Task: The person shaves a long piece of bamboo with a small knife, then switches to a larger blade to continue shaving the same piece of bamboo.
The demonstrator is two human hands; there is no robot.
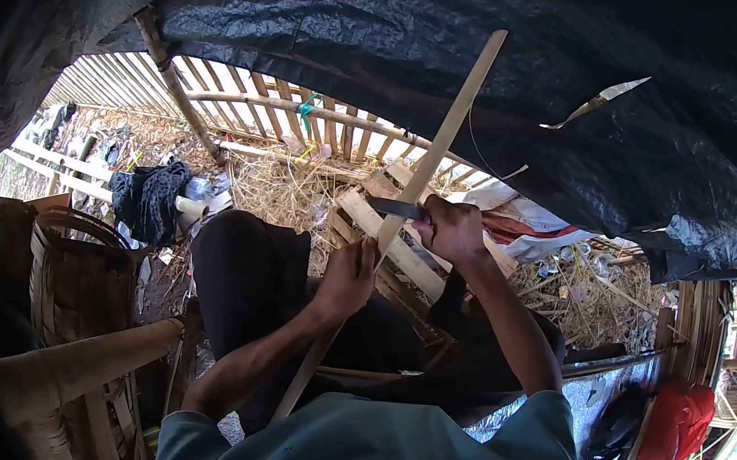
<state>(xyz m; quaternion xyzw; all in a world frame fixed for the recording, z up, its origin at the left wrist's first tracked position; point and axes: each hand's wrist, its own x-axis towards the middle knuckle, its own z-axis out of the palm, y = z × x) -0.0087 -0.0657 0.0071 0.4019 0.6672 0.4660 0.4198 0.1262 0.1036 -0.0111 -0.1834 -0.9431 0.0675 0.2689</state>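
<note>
A long, flat bamboo strip slants from the upper middle down past my lap. Around its middle my left hand is closed, with the fingers pressed on the strip. Just above and to the right, my right hand is closed round the handle of a knife. The dark blade lies across the strip and points left. A thin curled sliver hangs off to the right of the strip's upper part. My hand hides most of the knife's handle.
Woven baskets and a thick bamboo pole stand at the left. Wooden slats lie on straw-strewn ground ahead. Black plastic sheeting hangs above. A red bag is at the right.
</note>
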